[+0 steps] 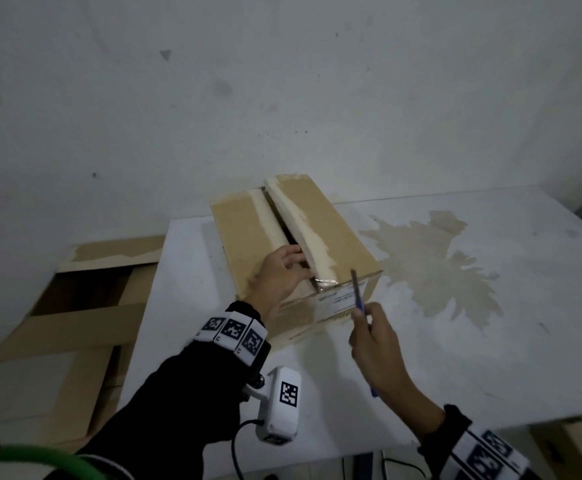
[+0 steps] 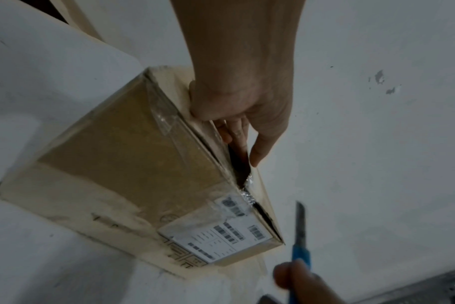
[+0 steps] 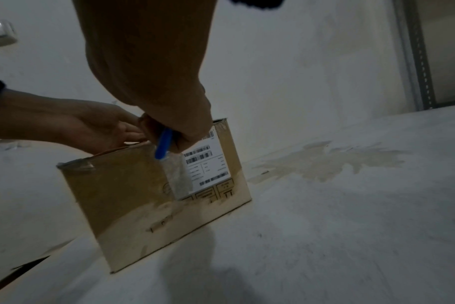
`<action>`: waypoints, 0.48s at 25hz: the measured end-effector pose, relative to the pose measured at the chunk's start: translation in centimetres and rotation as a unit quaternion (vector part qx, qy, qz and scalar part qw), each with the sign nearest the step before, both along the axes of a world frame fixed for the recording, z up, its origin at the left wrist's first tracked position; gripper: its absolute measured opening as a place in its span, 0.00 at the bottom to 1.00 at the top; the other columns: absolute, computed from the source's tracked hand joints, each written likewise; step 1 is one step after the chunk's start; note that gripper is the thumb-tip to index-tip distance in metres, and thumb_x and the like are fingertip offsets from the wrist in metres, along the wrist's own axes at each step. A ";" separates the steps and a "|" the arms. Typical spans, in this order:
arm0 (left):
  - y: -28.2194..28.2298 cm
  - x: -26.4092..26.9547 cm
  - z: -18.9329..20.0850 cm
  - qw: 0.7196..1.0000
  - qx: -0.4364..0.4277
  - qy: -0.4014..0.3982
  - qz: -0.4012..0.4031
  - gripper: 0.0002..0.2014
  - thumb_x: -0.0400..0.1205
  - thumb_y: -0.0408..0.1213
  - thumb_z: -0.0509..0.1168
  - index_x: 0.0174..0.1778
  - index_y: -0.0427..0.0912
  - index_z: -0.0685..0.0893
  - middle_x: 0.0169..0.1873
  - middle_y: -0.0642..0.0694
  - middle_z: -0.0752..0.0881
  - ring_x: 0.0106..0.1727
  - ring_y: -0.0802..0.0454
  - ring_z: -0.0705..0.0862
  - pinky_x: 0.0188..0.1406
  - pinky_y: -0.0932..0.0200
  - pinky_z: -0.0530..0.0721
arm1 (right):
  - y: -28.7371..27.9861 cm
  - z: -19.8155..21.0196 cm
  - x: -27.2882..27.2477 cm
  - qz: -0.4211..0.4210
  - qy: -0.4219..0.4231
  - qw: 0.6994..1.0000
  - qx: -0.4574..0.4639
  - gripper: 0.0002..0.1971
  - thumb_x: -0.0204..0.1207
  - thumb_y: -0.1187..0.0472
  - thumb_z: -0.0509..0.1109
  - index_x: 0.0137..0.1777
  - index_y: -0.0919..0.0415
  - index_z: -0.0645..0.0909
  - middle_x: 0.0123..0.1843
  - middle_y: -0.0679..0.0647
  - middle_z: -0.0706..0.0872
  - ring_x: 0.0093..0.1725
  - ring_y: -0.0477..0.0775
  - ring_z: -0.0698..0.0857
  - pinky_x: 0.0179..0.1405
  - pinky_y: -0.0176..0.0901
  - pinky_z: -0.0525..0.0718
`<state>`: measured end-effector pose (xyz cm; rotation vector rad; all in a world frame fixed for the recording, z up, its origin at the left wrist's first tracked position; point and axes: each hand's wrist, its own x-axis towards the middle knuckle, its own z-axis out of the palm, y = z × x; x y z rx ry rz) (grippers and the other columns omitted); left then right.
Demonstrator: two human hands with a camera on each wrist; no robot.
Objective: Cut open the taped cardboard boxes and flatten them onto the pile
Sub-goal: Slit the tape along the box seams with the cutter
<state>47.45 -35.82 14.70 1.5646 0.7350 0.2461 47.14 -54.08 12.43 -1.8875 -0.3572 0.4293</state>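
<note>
A brown cardboard box (image 1: 331,233) stands on the white table (image 1: 490,341), with a shipping label (image 2: 221,238) on its near side. Its top seam is slit and gapes open, while crumpled clear tape (image 2: 247,192) still bridges the near end. My left hand (image 1: 282,271) lies on the left top flap, its fingers hooked into the gap and the thumb on top. My right hand (image 1: 374,336) hovers just in front of the box's near right corner and grips a blue utility knife (image 1: 358,296) with the blade pointing up. The right wrist view shows the knife handle (image 3: 164,144) in the fist.
Flattened cardboard (image 1: 85,306) lies in a pile left of the table, lower than its top. A large brownish stain (image 1: 434,265) marks the table right of the box. A white wall stands close behind. A metal shelf upright (image 3: 416,61) rises at the far right.
</note>
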 end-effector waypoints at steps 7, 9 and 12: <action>-0.1 0.4 -0.7 0.999 0.033 -0.003 0.016 0.26 0.74 0.25 0.73 0.68 0.41 0.76 0.61 0.48 0.84 0.63 0.53 0.74 0.65 0.56 0.73 | 0.9 0.4 -0.2 -0.003 0.193 0.981 0.024 0.11 0.87 0.59 0.52 0.45 0.61 0.72 0.20 0.53 0.72 0.16 0.50 0.70 0.15 0.36 0.69; -0.1 0.4 -0.9 0.999 0.041 -0.002 0.018 0.26 0.74 0.26 0.74 0.67 0.41 0.77 0.61 0.48 0.84 0.64 0.53 0.74 0.67 0.54 0.74 | 1.2 0.9 -0.1 0.000 0.214 0.976 0.033 0.11 0.87 0.60 0.51 0.46 0.63 0.71 0.20 0.54 0.71 0.16 0.51 0.68 0.14 0.35 0.68; -0.2 0.4 -0.9 0.999 0.048 -0.010 0.014 0.26 0.74 0.27 0.74 0.67 0.40 0.77 0.62 0.47 0.84 0.64 0.52 0.74 0.65 0.56 0.74 | 2.2 1.6 -0.2 -0.001 0.258 0.965 0.052 0.10 0.87 0.60 0.51 0.46 0.63 0.68 0.19 0.54 0.70 0.16 0.51 0.68 0.15 0.35 0.66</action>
